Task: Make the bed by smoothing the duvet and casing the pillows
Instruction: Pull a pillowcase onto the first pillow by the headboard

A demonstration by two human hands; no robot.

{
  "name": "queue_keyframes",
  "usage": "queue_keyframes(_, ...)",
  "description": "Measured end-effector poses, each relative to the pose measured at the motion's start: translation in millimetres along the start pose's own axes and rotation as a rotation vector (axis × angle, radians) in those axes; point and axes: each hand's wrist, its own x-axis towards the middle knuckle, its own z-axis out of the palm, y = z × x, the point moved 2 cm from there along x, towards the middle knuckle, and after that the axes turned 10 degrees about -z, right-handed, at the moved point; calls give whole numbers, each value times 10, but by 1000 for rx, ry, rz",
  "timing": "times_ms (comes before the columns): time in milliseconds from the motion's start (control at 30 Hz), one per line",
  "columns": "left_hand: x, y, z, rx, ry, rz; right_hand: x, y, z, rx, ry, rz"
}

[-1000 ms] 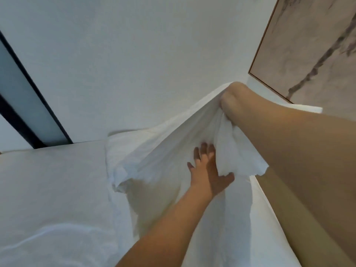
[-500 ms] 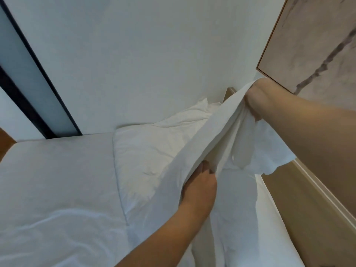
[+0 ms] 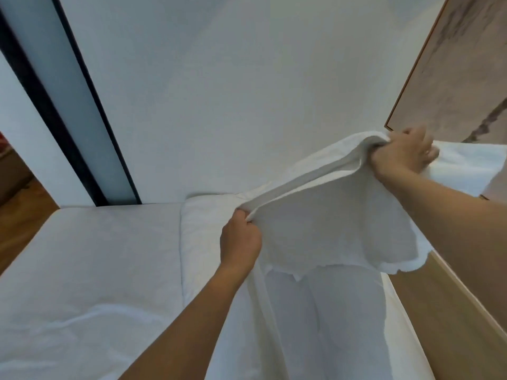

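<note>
A white pillowcase (image 3: 323, 231) hangs stretched between my two hands above the bed. My left hand (image 3: 241, 237) grips its lower left edge, fingers curled over the hem. My right hand (image 3: 403, 154) is raised higher at the right and grips the bunched upper edge. The fabric sags below in a loose flap with a frayed-looking lower border. Under it a white pillow (image 3: 203, 242) lies at the head of the bed. The white duvet (image 3: 87, 283) covers the bed to the left, with a few soft creases.
A pale wall rises behind the bed, with a dark-framed glass panel (image 3: 82, 105) at the left. A framed picture (image 3: 461, 64) hangs at the upper right. The wooden headboard (image 3: 444, 325) runs along the right. Wooden floor (image 3: 19, 223) shows at the far left.
My left hand has gone from lying flat on the fabric to gripping its edge. My right hand has come out from behind the fabric and now clutches the upper edge, stretching the case wide.
</note>
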Motion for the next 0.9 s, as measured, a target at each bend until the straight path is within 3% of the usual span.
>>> queue_keyframes(67,155,111,-37,-35,26,2,-75,88,88,-79,-31,-440)
queue_keyframes(100,200,183,-65,-23,23,9,-89,192,165,-61,-123,-518)
queue_keyframes(233,509,455,-120,138,-49,187,-191,188,71,134,-479,-408)
queue_keyframes(333,725,614,-137,268,-64,317,-375,167,67,233,-777,-473)
queue_keyframes(400,859,715,-126,327,-45,379,-565,144,45,235,-864,-572)
queue_keyframes(533,1246,756,-209,387,-90,433,-711,251,-126,-5,-828,-663)
queue_keyframes(667,1109,432,-204,532,-409,470,-717,528,-27,-238,-874,-612)
queue_keyframes(767,619,273,-164,781,-617,476,-636,588,76,-343,-833,-577)
queue_keyframes(833,722,701,-243,853,-554,611,-219,511,-190,-397,-720,-558)
queue_keyframes(900,1060,1555,-475,856,-319,755,501,378,-726,-383,-475,-531)
